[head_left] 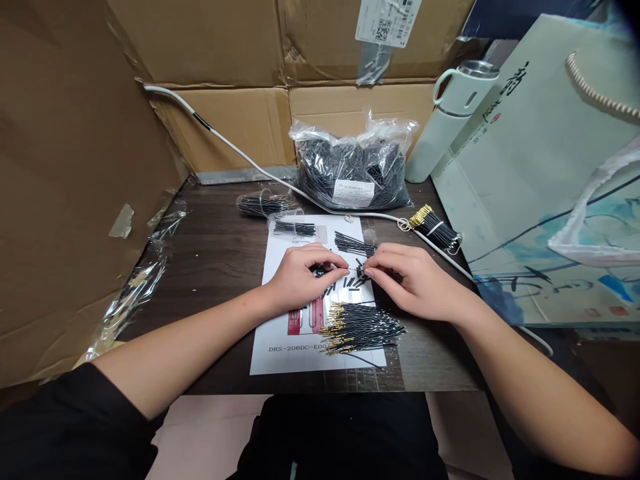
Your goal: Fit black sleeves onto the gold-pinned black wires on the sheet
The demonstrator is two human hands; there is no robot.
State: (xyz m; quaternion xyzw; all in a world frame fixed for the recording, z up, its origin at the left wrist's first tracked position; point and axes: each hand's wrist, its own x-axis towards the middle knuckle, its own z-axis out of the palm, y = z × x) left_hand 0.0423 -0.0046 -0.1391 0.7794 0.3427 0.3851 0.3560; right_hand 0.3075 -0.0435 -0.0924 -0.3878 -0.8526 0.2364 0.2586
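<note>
Over the printed sheet, my left hand (313,272) is closed in a pinch on a thin wire (353,269), whose fine light end shows past the fingertips. Facing it closely, my right hand (407,277) also pinches with thumb and forefinger; what it grips is too small to make out. Short black tube pieces (350,282) lie scattered on the paper below and between the hands. A row of black wires (353,243) rests just beyond them. Nearer to me is a pile of black wires with gold-coloured ends (363,328).
A clear bag of black pieces (353,167) stands at the back, beside a pale green bottle (450,123). A white cable (240,152) crosses the dark table (215,267). Right lies a tied wire bundle (435,227); a large paper bag (540,187) and cardboard walls (210,47) border the table.
</note>
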